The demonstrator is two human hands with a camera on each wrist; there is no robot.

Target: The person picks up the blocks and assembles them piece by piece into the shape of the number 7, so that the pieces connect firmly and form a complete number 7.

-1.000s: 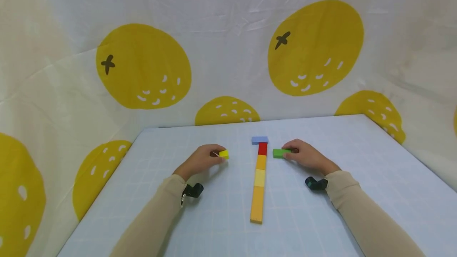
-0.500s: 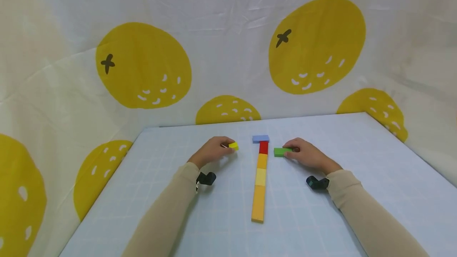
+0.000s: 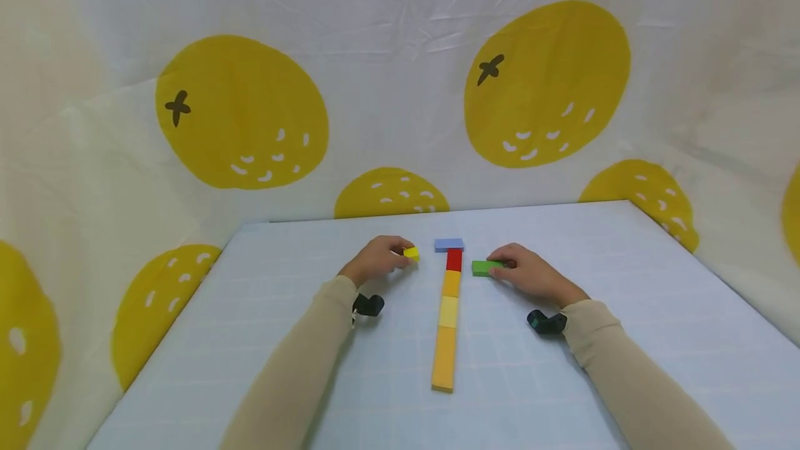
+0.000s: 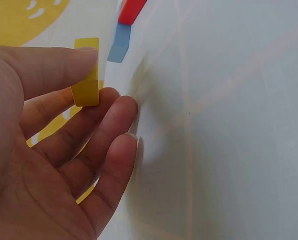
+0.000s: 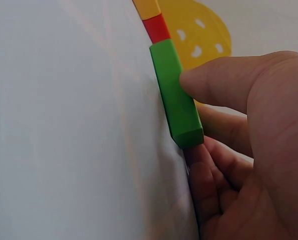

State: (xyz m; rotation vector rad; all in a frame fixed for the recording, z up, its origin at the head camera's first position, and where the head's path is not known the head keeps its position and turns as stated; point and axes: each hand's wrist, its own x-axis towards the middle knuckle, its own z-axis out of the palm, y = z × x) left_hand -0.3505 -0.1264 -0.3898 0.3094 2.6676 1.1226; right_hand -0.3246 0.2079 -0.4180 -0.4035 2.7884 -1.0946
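Observation:
My left hand (image 3: 378,257) pinches a small yellow block (image 3: 411,253) between thumb and fingers, left of the block row. In the left wrist view the yellow block (image 4: 86,75) stands out past the thumb, while the other fingers curl loosely below. On the right, my right hand (image 3: 528,271) grips a green rectangular block (image 3: 484,268) close over the table. A line of blocks runs down the middle: a red block (image 3: 454,260), an orange block (image 3: 451,284), a pale yellow block (image 3: 448,312) and a long orange block (image 3: 444,360). Across its far end lies a blue block (image 3: 448,245).
The table (image 3: 531,394) has a pale cloth with faint grid lines. Behind it hangs a white curtain (image 3: 400,103) printed with large yellow fruit. A dark camera (image 3: 369,305) sits on the left wrist and another camera (image 3: 546,323) on the right.
My left hand has carried the yellow block right and away from me, nearer the blue and red blocks. The right hand with the green block has stayed nearly still.

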